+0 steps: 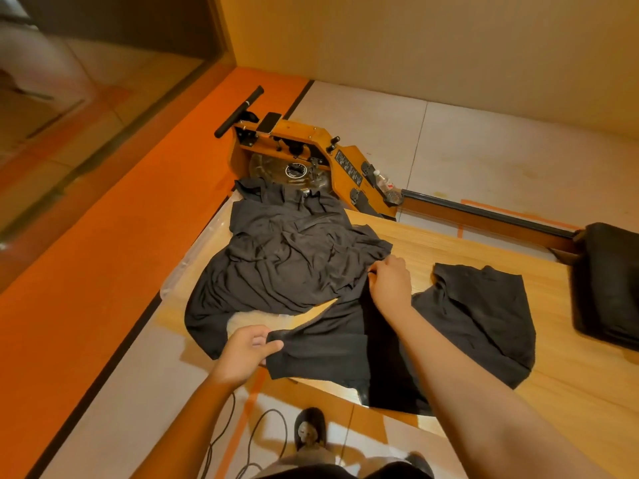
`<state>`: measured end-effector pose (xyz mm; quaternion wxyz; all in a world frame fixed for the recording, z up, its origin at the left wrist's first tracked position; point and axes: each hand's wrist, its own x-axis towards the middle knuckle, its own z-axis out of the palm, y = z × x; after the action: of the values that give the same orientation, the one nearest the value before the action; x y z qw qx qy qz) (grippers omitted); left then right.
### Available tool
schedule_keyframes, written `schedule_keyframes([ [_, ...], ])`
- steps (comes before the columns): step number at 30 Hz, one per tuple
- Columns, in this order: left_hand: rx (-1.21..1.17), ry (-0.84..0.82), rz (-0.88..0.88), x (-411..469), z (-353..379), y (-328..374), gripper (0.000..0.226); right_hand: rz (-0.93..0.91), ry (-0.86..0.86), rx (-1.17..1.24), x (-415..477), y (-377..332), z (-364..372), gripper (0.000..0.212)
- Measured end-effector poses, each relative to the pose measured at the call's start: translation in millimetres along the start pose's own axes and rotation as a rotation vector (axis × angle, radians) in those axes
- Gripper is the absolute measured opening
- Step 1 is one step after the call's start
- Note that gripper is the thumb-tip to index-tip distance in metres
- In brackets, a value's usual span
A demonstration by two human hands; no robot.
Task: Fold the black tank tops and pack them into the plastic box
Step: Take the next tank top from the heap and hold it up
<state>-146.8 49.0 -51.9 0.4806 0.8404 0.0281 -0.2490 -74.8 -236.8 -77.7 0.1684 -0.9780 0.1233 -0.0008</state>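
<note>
A person's left hand [247, 350] pinched the near-left corner of a black tank top [328, 347] at lower centre of the frame, thumb and fingers closed on the hem. The right hand [390, 285] gripped its far edge with curled fingers, right against the heaped pile of tank tops [287, 257] at centre. The garment lay across the wooden desk [567, 382] with its lower part hanging over the near edge, and it could have slid to the floor had either grip loosened. The right hand's closeness to the heap risked dragging a second top along. A strip of clear plastic [188, 261], likely the box, showed only at the pile's left, buried, so packing looked blocked. A further tank top [484, 316] lay at right.
</note>
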Motion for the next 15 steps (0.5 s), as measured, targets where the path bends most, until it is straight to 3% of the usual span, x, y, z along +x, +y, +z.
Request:
schedule_keyframes([
  [3,-0.067,0.085,0.017,1,-3,-2,0.038,-0.013,-0.025,0.183,-4,-1,-8,0.019],
  [6,-0.165,0.121,0.025,2,0,6,0.027,0.012,-0.106,0.349,-8,-6,-27,0.014],
  [9,-0.192,0.123,0.048,5,1,24,0.035,0.001,-0.039,0.433,-10,-11,-53,0.013],
  [12,-0.156,0.088,0.067,15,-2,49,0.022,0.023,0.053,0.570,-7,-12,-84,0.011],
  [15,-0.084,0.032,0.130,27,-13,69,0.030,0.065,0.064,0.671,-4,-8,-114,0.005],
])
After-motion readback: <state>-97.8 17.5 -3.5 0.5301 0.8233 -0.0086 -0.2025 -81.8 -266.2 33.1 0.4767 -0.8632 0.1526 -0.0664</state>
